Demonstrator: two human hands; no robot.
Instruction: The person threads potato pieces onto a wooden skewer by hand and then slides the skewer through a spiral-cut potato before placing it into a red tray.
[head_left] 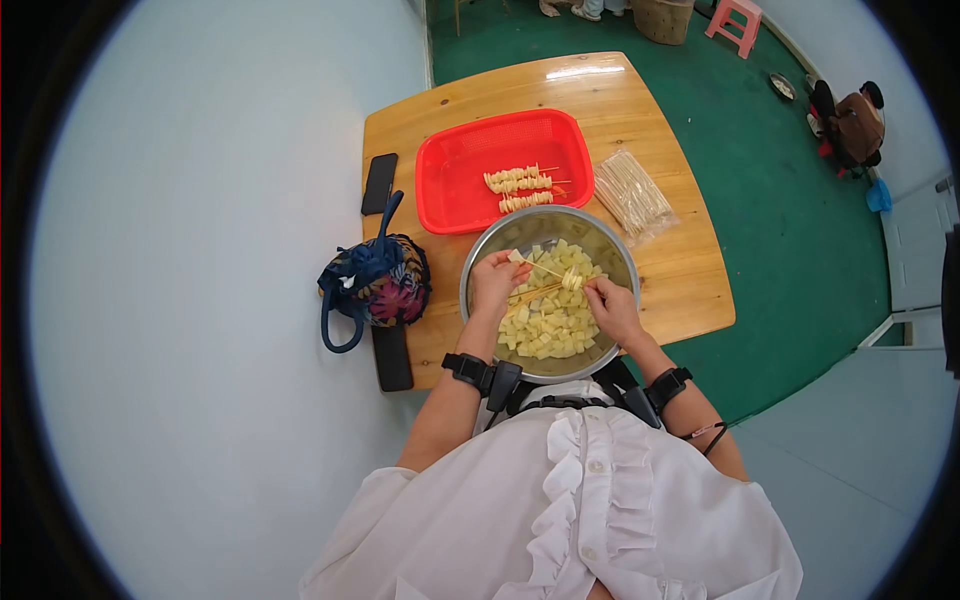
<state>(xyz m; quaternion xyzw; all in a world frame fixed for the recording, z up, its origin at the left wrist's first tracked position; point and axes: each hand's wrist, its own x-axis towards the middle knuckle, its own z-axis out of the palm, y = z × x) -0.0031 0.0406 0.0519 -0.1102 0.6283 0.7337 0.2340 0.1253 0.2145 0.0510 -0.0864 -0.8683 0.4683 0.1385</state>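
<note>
So the metal bowl (pixel 613 240) is on the near part of the wooden table (pixel 690 285), right up by the person's lap, with a big heap of pale yellow pieces (pixel 550 335) in it. Both hands are over the bowl. The left hand (pixel 491 284) has its fingers pinched together on one pale slice (pixel 516 257) at the left end of a skewer (pixel 543 267). That skewer slants down to the right, and near its other end there's a tight little stack (pixel 572 279) of slices threaded on it. The right hand (pixel 612 308) has its fingers closed at that right end, though I can't tell if they grip just the stick or the stack too. Some loose sticks (pixel 535 293) show just right of the left hand, above the heap; can't tell if they're held or just lying there. Just past the bowl on the far side is a red basket (pixel 455 165) with a few loaded skewers (pixel 518 186) lying toward its near right part. A clear pack of sticks (pixel 634 195) sits to the right of the basket. Over on the left edge there's a phone (pixel 379 183), then a flowery blue bag (pixel 385 282) nearer, and a flat black thing (pixel 393 358) nearest of all.
</note>
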